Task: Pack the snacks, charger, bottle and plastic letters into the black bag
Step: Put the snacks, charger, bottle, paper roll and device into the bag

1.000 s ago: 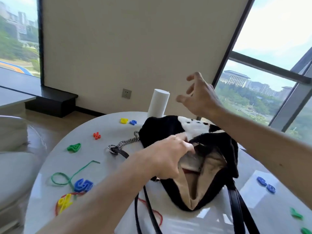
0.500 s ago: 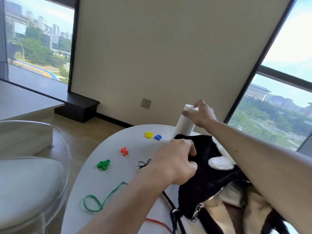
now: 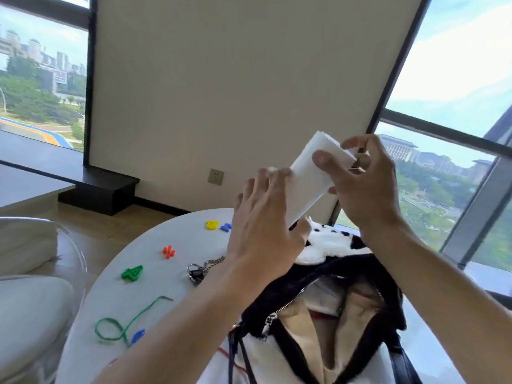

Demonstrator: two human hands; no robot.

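Bottle: white cylindrical bottle (image 3: 310, 178), upright on the table beyond the bag half a second ago, now lifted and tilted in the air above the bag's far end.
Right hand (image 3: 360, 187): thumb and fingers curled round the bottle's upper end, carrying it.
Left hand (image 3: 266, 217): off the bag's rim now, raised, fingers fairly straight against the bottle's lower end; steadying rather than gripping.
Bag: black furry bag with beige lining (image 3: 277, 292), unzipped, mouth gaping below both hands, no longer held open.
Meaning: pick-up done, probably lowering into the mouth next; unheld opening may sag.
Left of the bag: green plastic figure 4 (image 3: 132, 272), red plastic letter (image 3: 168, 251), yellow plastic letter (image 3: 212, 225) and blue plastic letter (image 3: 226, 227), unpacked on the white round table (image 3: 155, 289).
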